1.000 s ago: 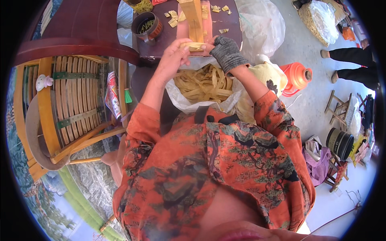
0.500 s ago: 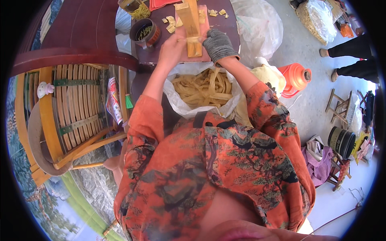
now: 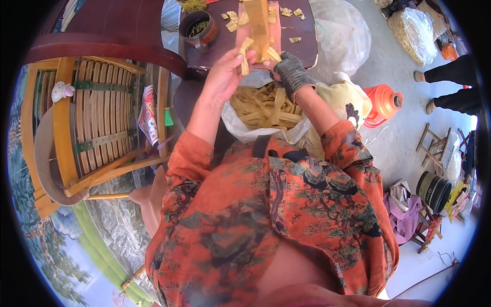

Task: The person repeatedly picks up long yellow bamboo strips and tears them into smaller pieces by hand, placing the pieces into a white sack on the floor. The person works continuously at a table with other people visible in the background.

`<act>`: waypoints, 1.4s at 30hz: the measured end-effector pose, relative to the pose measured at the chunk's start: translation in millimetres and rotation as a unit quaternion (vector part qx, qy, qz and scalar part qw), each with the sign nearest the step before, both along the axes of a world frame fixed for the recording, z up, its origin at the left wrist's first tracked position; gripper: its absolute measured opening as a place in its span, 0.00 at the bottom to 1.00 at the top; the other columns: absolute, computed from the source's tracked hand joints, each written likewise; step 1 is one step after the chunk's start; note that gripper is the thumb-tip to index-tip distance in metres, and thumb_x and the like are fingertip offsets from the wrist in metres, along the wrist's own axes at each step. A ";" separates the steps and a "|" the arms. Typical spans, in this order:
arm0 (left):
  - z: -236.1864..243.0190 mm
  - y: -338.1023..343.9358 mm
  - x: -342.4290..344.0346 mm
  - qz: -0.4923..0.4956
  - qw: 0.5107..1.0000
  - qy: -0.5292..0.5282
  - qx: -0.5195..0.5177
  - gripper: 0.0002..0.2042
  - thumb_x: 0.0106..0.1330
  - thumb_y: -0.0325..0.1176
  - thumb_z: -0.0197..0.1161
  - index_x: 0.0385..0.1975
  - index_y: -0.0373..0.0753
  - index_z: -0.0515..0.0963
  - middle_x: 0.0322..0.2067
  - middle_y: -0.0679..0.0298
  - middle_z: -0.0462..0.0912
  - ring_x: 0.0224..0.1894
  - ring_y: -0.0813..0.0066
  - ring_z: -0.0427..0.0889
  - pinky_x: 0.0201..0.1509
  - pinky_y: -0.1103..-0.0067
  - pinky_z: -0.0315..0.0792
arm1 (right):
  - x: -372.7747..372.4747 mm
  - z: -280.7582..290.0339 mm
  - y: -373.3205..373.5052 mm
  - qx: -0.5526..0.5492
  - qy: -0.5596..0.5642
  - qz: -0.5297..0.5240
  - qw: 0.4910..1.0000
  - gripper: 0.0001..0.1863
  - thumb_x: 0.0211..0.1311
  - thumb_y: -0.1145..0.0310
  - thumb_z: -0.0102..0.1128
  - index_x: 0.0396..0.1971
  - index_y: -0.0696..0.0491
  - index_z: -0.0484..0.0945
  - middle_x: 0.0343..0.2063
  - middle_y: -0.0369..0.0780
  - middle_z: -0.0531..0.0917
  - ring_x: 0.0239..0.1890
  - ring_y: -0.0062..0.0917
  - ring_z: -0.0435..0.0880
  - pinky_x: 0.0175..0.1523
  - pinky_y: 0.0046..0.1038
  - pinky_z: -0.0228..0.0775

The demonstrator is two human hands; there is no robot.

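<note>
Pale yellow strip (image 3: 246, 55) up in the left hand (image 3: 229, 74), and that grip is a light one: thumb and forefinger closed on it, remaining fingers loosely curled. Over on the right, the right hand (image 3: 290, 74), in a grey fingerless glove (image 3: 294, 77), has its bare fingertips closed on a short yellow piece (image 3: 273, 54), right beside the wooden block (image 3: 258, 28). Whether the strip and the piece join, I can't tell.

Now the edges! Both hands work at the near edge of the dark table (image 3: 309, 51), with the block running away to the far side on a pink sheet (image 3: 240, 38). A narrow gap separates the hands, and the block's near end sits in it. Left of the block, the mug (image 3: 198, 30) stands near the table's left edge; beyond the right edge come a clear plastic bag (image 3: 341, 41) and then grey floor (image 3: 391, 66), stretching to the far right. Just on the near side, below the hands, the white sack (image 3: 232, 125) gapes around its coiled strips (image 3: 266, 107), between the forearms.

And what a change from half a second ago! Then the fingers pressed either side of the block, a strip lying across it; now the left hand has lifted off toward the near left, strip in its pinch.
</note>
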State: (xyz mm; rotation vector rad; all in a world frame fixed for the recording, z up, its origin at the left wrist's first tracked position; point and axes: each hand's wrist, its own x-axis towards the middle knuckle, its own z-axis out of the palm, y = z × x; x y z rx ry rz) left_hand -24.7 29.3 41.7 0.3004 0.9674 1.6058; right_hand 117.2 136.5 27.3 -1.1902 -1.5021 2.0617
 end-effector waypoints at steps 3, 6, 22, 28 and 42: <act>0.5 -4.3 6.3 0.038 0.999 -0.011 0.021 0.14 0.65 0.28 0.50 0.51 0.36 0.67 0.46 0.60 0.75 0.47 0.69 0.75 0.54 0.73 0.68 | 2.2 -2.6 -16.5 -0.152 0.097 0.036 0.983 0.12 0.54 0.62 0.60 0.27 0.52 0.69 0.12 0.33 0.68 0.12 0.18 0.63 0.18 0.23 0.54; -2.6 -11.8 12.3 0.048 0.997 -0.032 0.042 0.15 0.65 0.29 0.51 0.52 0.38 0.67 0.48 0.63 0.74 0.48 0.70 0.74 0.55 0.72 0.66 | 3.6 6.9 -35.4 -0.254 0.143 0.064 0.954 0.09 0.60 0.60 0.54 0.28 0.49 0.69 0.12 0.30 0.65 0.12 0.14 0.57 0.18 0.18 0.46; 2.0 -40.1 2.1 0.062 0.691 0.720 0.014 0.04 0.55 0.25 0.58 0.29 0.38 0.77 0.28 0.61 0.79 0.30 0.68 0.78 0.36 0.79 0.71 | 17.3 15.6 -44.7 -0.224 0.153 0.127 0.954 0.09 0.59 0.65 0.54 0.23 0.51 0.66 0.12 0.26 0.60 0.11 0.11 0.54 0.16 0.16 0.41; 20.8 -74.0 -83.4 0.260 0.500 0.818 -0.112 0.05 0.58 0.31 0.55 0.28 0.41 0.79 0.29 0.61 0.79 0.32 0.61 0.79 0.36 0.72 0.73 | 36.0 39.0 -50.7 -0.224 0.222 0.146 0.938 0.10 0.58 0.65 0.54 0.21 0.51 0.66 0.11 0.27 0.60 0.11 0.11 0.54 0.17 0.15 0.42; 20.4 -53.8 19.9 -0.059 0.973 0.220 -0.021 0.08 0.62 0.32 0.56 0.37 0.38 0.76 0.22 0.71 0.73 0.24 0.87 0.71 0.30 0.87 0.68 | 25.6 43.6 -61.1 0.136 0.018 0.164 0.977 0.18 0.55 0.54 0.55 0.22 0.56 0.75 0.12 0.31 0.71 0.13 0.12 0.64 0.19 0.16 0.55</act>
